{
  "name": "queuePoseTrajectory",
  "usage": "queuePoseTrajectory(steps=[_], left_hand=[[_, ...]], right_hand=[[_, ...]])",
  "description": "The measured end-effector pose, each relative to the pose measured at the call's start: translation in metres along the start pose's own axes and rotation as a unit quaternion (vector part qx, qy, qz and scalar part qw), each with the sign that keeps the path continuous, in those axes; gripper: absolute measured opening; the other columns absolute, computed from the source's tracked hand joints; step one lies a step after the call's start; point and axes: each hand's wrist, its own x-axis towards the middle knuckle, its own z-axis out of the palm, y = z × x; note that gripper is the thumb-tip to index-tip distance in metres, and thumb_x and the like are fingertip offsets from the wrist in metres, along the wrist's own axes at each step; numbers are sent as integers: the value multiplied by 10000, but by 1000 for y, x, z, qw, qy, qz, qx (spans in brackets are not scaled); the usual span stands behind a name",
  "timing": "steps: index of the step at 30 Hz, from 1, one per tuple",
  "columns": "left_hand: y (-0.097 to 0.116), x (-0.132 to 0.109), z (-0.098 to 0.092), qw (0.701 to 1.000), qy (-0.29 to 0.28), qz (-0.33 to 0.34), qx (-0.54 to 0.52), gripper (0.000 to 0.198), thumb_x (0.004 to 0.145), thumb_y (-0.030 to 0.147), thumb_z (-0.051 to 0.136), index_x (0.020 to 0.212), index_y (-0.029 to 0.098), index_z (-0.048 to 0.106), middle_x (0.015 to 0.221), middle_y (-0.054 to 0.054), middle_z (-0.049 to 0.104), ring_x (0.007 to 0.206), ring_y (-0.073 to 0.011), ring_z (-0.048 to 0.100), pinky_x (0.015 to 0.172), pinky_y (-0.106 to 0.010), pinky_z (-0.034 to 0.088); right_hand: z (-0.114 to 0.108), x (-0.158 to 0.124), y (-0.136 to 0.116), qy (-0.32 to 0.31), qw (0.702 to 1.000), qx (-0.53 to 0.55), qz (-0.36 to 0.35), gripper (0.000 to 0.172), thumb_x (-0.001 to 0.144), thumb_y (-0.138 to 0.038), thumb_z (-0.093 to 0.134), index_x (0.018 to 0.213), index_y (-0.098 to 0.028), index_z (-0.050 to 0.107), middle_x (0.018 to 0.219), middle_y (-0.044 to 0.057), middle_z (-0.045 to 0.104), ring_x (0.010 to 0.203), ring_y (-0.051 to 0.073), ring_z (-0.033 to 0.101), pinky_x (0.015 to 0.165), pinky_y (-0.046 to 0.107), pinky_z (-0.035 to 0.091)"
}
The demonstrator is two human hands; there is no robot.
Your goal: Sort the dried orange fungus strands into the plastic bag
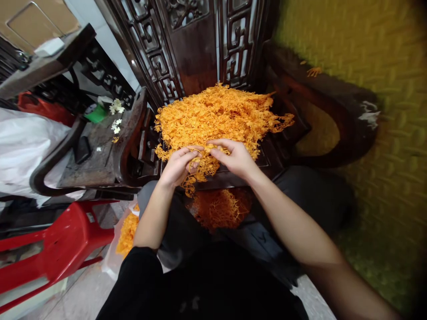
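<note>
A large heap of orange, tangled, stringy pieces (216,113) lies on the seat of a dark carved wooden chair (200,58). At the near edge of the heap, my left hand (181,165) is closed in a pinch around some orange strands, and a few hang below its fingers. My right hand (234,156) faces it from the other side, thumb and forefinger pinched on the same strands. The two hands' fingertips almost meet. Exactly what kind of pieces these are is too fine to make out.
Between my legs sits another orange clump (220,209). A white bag with orange pieces (126,233) stands on the floor beside a red plastic stool (71,240). A second wooden chair (96,155) is at left. Yellow-green textured matting (376,146) is at right.
</note>
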Motion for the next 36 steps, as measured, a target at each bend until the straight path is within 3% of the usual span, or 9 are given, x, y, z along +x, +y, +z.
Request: queuePoseTrajectory(steps=[2, 6, 9, 13, 17, 21, 24, 27, 36], left_hand=[[-2, -2, 5, 995, -35, 13, 91, 284, 779, 362, 832, 999, 187, 799, 905, -43, 722, 607, -86, 508, 513, -231, 326], [-1, -10, 13, 969, -70, 55, 230, 193, 811, 374, 806, 853, 185, 812, 857, -37, 747, 713, -121, 587, 611, -252, 424], [4, -15, 9, 980, -79, 1, 180, 208, 767, 371, 830, 774, 166, 791, 596, 15, 610, 500, -69, 414, 475, -240, 276], [5, -7, -1, 999, -37, 0, 22, 258, 780, 358, 846, 897, 137, 779, 517, 58, 511, 408, -36, 360, 407, -206, 213], [-1, 9, 0, 993, -21, 9, -112, 301, 877, 327, 768, 1120, 156, 717, 933, -71, 774, 752, -137, 727, 667, -248, 570], [-5, 12, 7, 988, -10, 29, -149, 278, 989, 328, 631, 1207, 158, 669, 1211, -139, 770, 1112, -226, 754, 947, -351, 596], [-6, 10, 10, 987, -13, 39, -157, 281, 1027, 345, 555, 1194, 148, 665, 1270, -157, 754, 1166, -245, 740, 997, -383, 587], [-9, 10, 14, 987, -13, 40, -153, 319, 1032, 381, 527, 1219, 161, 662, 1313, -163, 740, 1200, -255, 724, 1001, -391, 588], [-21, 5, 36, 989, -17, 76, -127, 322, 1001, 328, 598, 1215, 136, 746, 1440, -140, 675, 1455, -299, 550, 1217, -437, 443]], right_hand=[[8, -3, 0, 29, 998, -33, -34, 343, 902, -540, 710, 829, -206, 687, 810, 29, 691, 785, 175, 626, 767, 347, 522], [9, 0, 6, 84, 996, 37, 3, 460, 917, -631, 666, 717, -239, 535, 611, -20, 494, 574, 135, 469, 542, 295, 413], [-26, 18, 14, 220, 964, 142, 39, 538, 888, -734, 626, 726, -267, 416, 550, -73, 315, 439, 103, 262, 406, 259, 220], [-79, 30, 13, 273, 934, 221, 65, 517, 762, -640, 797, 796, -256, 452, 743, -20, 598, 452, 73, 401, 376, 221, 151], [-64, 11, -2, 134, 964, 216, 82, 376, 734, -479, 854, 942, -228, 668, 794, 6, 681, 469, 76, 510, 363, 225, 165], [-22, -7, -10, 35, 986, 149, 65, 267, 879, -401, 723, 1066, -221, 790, 622, -35, 625, 444, 96, 505, 398, 251, 339], [-4, -12, -9, 8, 1000, 16, -7, 231, 913, -395, 718, 1030, -227, 825, 948, 39, 810, 860, 201, 753, 805, 380, 606], [7, -14, -7, -15, 998, -51, -35, 239, 939, -385, 699, 1075, -227, 816, 1155, 58, 810, 1101, 252, 752, 1042, 448, 551], [21, -13, -8, 30, 992, -122, -11, 285, 914, -458, 722, 982, -182, 740, 943, 61, 788, 796, 189, 692, 746, 315, 490]])
